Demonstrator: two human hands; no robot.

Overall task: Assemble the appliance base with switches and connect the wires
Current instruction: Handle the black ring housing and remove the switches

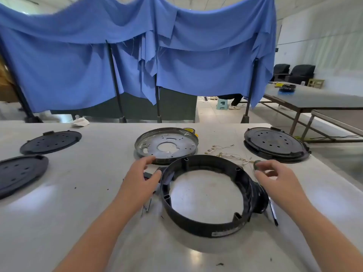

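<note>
Blue cloth sheets [137, 55] hang behind the pale grey worktable [78, 213] where we are building up an appliance base. Our right hand [279, 179] pinches a small round dark-green part [257, 164] between thumb and fingertips, held just above the table beside the ring. Our left hand [140, 178] reaches in with fingers loosely spread and grasping nothing, its tips close to a small black block-shaped piece [147, 175] at the ring's left edge; we cannot tell whether they touch it.

Between the two hands lies the black plastic ring-shaped base housing [204, 195], flat on the table with a bulky dark fitting on its right wall. Just behind it sits the shallow round metal pan with punched holes [167, 144], and to the right of that a tangle of thin pale wires with brass terminals [229, 155] (loose, well within reach). A black screwdriver-like tool [273, 212] lies by the ring's right side, and small metal screws [147, 207] by its left. Round black perforated plastic covers [51, 141] sit farther out at both sides.

Our judgement: the small part could slip from so light a pinch and roll away, and a careless sweep of the right wrist could drag the wires into a knot.
</note>
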